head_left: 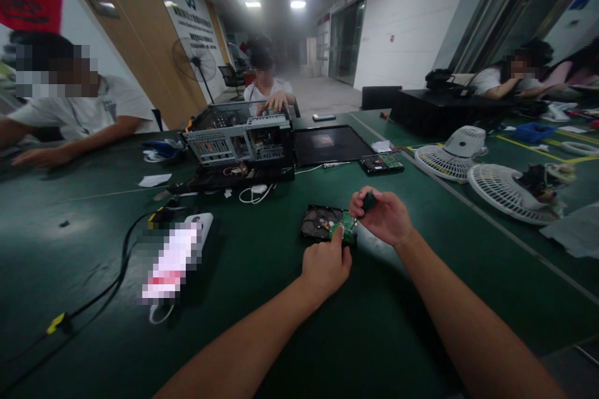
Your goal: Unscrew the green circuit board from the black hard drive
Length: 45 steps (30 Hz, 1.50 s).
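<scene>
A black hard drive [321,222] lies on the green table [262,324] with its green circuit board [347,224] facing up. My left hand [325,267] is closed, its fingers pressing on the near edge of the circuit board. My right hand [382,215] is wrapped round a dark tool handle [369,201] held upright over the drive's right end; the tip is hidden.
An open computer case [241,140] stands at the back with a person's hands on it, a black side panel [330,144] and another drive [381,163] beside it. White fan grilles [508,190] lie right. A blurred phone [173,259] and cables lie left. People sit around.
</scene>
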Each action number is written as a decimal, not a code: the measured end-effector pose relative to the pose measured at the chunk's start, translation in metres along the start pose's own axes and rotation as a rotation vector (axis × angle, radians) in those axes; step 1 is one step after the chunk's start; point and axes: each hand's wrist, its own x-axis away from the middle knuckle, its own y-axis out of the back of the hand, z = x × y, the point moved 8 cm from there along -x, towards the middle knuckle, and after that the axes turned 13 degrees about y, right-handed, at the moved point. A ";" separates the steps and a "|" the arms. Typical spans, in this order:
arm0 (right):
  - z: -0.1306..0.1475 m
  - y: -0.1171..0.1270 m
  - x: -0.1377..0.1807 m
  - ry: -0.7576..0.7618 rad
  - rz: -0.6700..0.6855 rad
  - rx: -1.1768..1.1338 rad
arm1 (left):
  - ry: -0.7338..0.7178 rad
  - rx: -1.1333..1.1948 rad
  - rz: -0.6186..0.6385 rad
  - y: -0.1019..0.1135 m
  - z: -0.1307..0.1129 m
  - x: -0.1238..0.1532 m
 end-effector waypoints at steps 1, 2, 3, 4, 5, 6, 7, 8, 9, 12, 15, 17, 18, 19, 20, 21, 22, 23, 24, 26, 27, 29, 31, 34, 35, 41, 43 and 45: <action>0.000 -0.001 0.000 0.002 0.017 0.006 | 0.002 -0.001 0.003 0.000 0.000 0.000; 0.000 -0.001 0.000 0.004 0.033 0.014 | 0.005 -0.002 0.005 0.000 0.000 0.000; 0.000 -0.002 0.000 0.005 0.046 0.025 | 0.008 -0.003 0.006 -0.001 0.000 -0.001; 0.001 -0.002 0.000 0.006 0.053 0.037 | 0.008 -0.003 0.006 -0.001 0.000 -0.001; 0.001 -0.001 0.000 0.007 0.053 0.049 | 0.008 -0.002 0.004 -0.001 0.000 -0.001; 0.001 0.000 0.000 0.007 0.047 0.059 | 0.006 0.000 0.000 -0.001 0.000 -0.001; 0.001 0.002 0.000 0.007 0.039 0.065 | 0.002 0.001 -0.003 -0.001 0.000 -0.001; 0.002 0.002 0.000 0.010 0.033 0.067 | -0.002 0.002 -0.003 -0.001 0.000 -0.001; 0.003 0.003 0.000 0.016 0.029 0.066 | -0.003 0.003 -0.002 -0.001 0.000 -0.001; 0.004 0.001 0.000 0.031 0.027 0.068 | 0.004 0.000 0.009 -0.001 0.000 0.000; 0.006 0.000 -0.001 0.030 0.001 0.060 | 0.008 -0.013 0.027 0.000 0.000 0.001; 0.006 0.001 -0.002 0.024 -0.026 0.044 | 0.010 -0.021 0.037 0.000 0.000 0.001; 0.006 0.002 -0.002 0.021 -0.037 0.037 | 0.011 -0.024 0.040 0.000 0.000 0.001; 0.006 0.003 -0.002 0.020 -0.044 0.032 | 0.012 -0.026 0.040 0.000 0.000 0.001; 0.007 0.003 -0.002 0.021 -0.048 0.029 | 0.013 -0.028 0.038 0.000 0.000 0.001; 0.007 0.004 -0.002 0.026 -0.048 0.029 | 0.012 -0.030 0.039 0.000 -0.001 0.001; 0.007 0.004 -0.002 0.029 -0.046 0.031 | 0.012 -0.032 0.039 0.000 -0.001 0.001; 0.007 0.004 -0.002 0.032 -0.043 0.035 | 0.013 -0.033 0.039 0.000 -0.001 0.000; 0.007 0.005 -0.001 0.032 -0.040 0.040 | 0.014 -0.034 0.037 0.000 -0.001 0.000; 0.006 0.004 0.000 0.028 -0.034 0.044 | 0.015 -0.036 0.033 -0.001 -0.001 0.000; 0.006 0.004 0.000 0.026 -0.031 0.042 | 0.014 -0.035 0.027 0.000 -0.001 0.000; 0.006 0.003 0.000 0.028 -0.024 0.040 | 0.011 -0.030 0.013 0.000 -0.001 0.000; 0.006 0.003 -0.001 0.032 -0.025 0.048 | 0.011 -0.025 0.007 0.001 -0.001 0.000; 0.006 0.005 -0.002 0.027 -0.048 0.050 | 0.009 -0.026 0.019 0.000 -0.001 0.000; 0.006 0.005 -0.003 0.024 -0.056 0.043 | 0.008 -0.027 0.021 0.000 -0.001 0.001; 0.007 0.004 -0.003 0.013 -0.074 0.017 | 0.006 -0.023 0.022 0.001 -0.001 0.001; 0.007 0.003 -0.003 0.019 -0.070 0.021 | 0.013 -0.027 0.033 0.001 0.000 0.001; 0.008 0.003 -0.003 0.024 -0.067 0.028 | 0.009 -0.028 0.039 0.001 0.000 0.001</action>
